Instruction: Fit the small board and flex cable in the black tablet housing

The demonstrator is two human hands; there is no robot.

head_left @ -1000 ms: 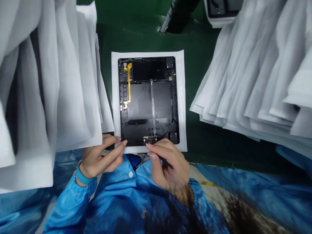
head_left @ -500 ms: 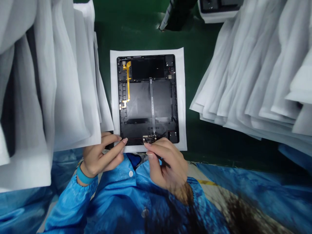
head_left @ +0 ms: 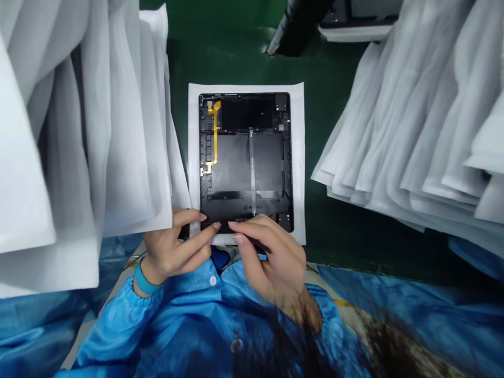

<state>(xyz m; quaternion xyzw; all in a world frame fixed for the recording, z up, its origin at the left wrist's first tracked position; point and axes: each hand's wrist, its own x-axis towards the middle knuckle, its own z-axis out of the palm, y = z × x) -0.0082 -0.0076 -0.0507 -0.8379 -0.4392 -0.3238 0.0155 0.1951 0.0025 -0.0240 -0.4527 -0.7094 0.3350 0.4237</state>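
Note:
An opened tablet housing, black inside, lies face up on a white foam sheet. A yellow flex cable runs down its left side, and a long grey ribbon cable crosses its middle. My left hand has its fingers apart, with two fingertips resting at the lower left edge of the housing. Beside it, my right hand pinches what look like dark tweezers, held like a pen over the lower edge. Their tip and the small circuit board there are hidden by my fingers.
White foam sleeves stand in a row close on the left. Another row of foam sleeves is on the right. A dark post rises from the green bench. Another tablet part is at the top right.
My right hand has shifted slightly left and up, closer to my left fingertips, and now covers the small circuit board. The whole view has moved a little.

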